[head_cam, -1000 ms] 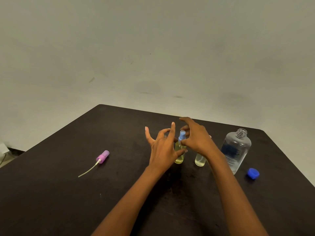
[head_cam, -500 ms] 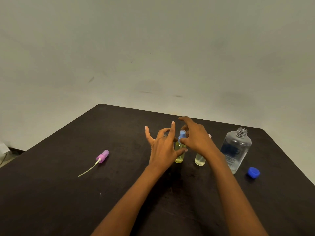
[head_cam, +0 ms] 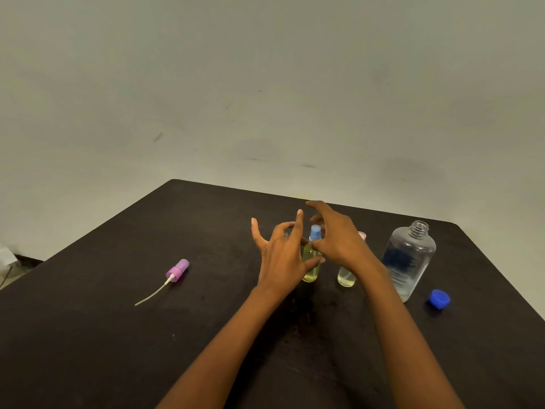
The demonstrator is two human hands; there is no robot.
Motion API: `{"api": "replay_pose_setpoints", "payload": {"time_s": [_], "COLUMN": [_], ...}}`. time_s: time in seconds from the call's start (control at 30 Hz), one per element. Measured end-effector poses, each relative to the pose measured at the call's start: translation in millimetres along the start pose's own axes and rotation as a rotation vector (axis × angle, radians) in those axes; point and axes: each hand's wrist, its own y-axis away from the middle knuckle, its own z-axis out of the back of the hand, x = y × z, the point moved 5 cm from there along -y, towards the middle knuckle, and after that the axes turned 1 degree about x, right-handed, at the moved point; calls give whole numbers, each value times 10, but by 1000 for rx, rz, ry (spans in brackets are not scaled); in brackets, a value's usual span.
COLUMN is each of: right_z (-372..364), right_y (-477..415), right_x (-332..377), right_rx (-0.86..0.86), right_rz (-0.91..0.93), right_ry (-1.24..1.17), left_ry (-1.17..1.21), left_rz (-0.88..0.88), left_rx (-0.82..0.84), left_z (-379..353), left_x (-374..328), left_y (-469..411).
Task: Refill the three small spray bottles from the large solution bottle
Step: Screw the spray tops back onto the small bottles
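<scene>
Little has moved: the right hand (head_cam: 339, 240) has turned slightly, pinching the blue spray cap (head_cam: 315, 231), seemingly screwing it. The left hand (head_cam: 280, 255), fingers splayed, thumb-grips the small spray bottle (head_cam: 311, 267) steady near the table (head_cam: 118, 335)'s far edge, beside the uncapped large solution bottle (head_cam: 410, 258).

Dark, matte counter (head_cam: 88, 335), faintly scuffed and worn, with a rounded corner at the far left. Behind it, a plain pale wall (head_cam: 265, 84) in greyish green, filling the upper half of the view. On that wall, a short dark scratch (head_cam: 158, 136) toward the left and two thin dark streaks (head_cam: 308, 165) just above the far edge of the counter. Low at the left border, part of a white object (head_cam: 6, 256), cut off, beside a dark strip at the wall's foot.
</scene>
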Motion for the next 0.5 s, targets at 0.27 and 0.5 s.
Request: {"api": "replay_pose_setpoints", "payload": {"time_s": [0.27, 0.5], "right_z": [-22, -16], "right_y": [-6, -5], "right_x": [-58, -66], "right_rx": [-49, -13], "right_rz": [-30, -31], "right_ry": [-15, -58], "left_ry": [-5, -8], "left_rz": [-2, -6], "left_rx": [-11, -4], "left_z": [9, -7], "left_x": [-1, 5], "left_y": [-1, 3]}}
